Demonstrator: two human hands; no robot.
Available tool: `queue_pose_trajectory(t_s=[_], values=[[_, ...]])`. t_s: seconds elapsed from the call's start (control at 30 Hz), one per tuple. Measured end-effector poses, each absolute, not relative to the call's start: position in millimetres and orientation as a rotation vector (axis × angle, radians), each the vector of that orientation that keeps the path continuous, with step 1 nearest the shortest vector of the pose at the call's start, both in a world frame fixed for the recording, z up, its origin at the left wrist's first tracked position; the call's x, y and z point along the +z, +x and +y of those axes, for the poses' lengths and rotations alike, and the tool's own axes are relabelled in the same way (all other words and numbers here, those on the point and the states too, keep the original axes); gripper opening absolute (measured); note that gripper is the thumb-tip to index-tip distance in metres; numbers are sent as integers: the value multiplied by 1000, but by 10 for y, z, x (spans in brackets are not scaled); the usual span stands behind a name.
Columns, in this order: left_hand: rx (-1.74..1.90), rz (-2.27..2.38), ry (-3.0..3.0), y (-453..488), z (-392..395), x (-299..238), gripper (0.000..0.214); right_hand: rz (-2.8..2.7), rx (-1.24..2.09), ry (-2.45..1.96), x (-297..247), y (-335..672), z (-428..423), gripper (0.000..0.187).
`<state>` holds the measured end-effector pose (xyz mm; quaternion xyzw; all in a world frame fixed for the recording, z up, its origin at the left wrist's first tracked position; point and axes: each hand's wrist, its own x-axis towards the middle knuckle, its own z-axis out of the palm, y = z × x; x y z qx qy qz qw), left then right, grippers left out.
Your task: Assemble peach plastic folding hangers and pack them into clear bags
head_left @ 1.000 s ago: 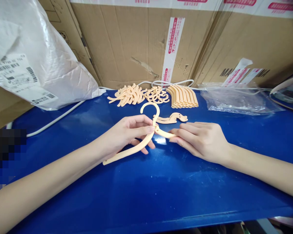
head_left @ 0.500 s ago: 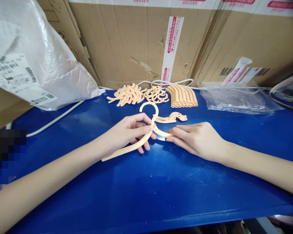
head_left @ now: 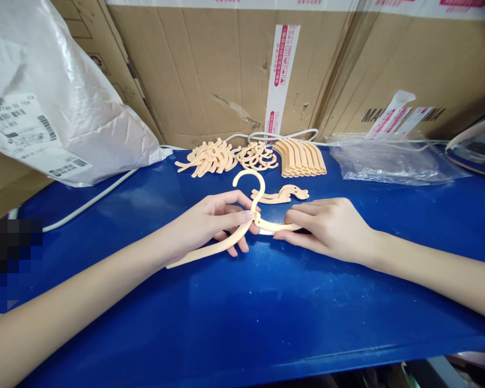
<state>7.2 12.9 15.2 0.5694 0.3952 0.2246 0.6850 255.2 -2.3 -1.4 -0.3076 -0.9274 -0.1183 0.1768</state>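
A peach plastic hanger [head_left: 210, 249] with a round hook lies partly put together on the blue table [head_left: 242, 312]. My left hand [head_left: 210, 222] pinches it at the joint just below the hook, with the left arm of the hanger running back under my palm. My right hand [head_left: 331, 227] covers and grips the hanger's right arm [head_left: 272, 226] where it meets the joint. Two loose peach parts [head_left: 281, 195] lie just behind my hands.
At the back sit a heap of curved arm parts [head_left: 208, 157], a pile of hooks [head_left: 257, 157] and a neat row of stacked arms [head_left: 301, 159]. Cardboard boxes [head_left: 226, 70] wall the rear. A white plastic bag [head_left: 44, 102] lies left, clear bags [head_left: 388, 161] right, a white cable [head_left: 92, 198] between.
My right hand has curled its fingers over the hanger's right arm and shifted slightly left toward the joint. My left hand has held its pinch; the view tilted a little.
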Motion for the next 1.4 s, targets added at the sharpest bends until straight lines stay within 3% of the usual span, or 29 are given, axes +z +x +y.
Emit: queue_pose_trajectory(t_s=[0.53,0.9,1.4], values=[[528,948,1157,85,109,233,5,-2515,-444,-892,-9,2545,-24,38],[407,896,1189,44,161,215,17,-2517,-476,-830,-17,2554,-24,39],[442,900,1211,55,134,204,11,-2561,-453,-816,-22,2557,-63,40]])
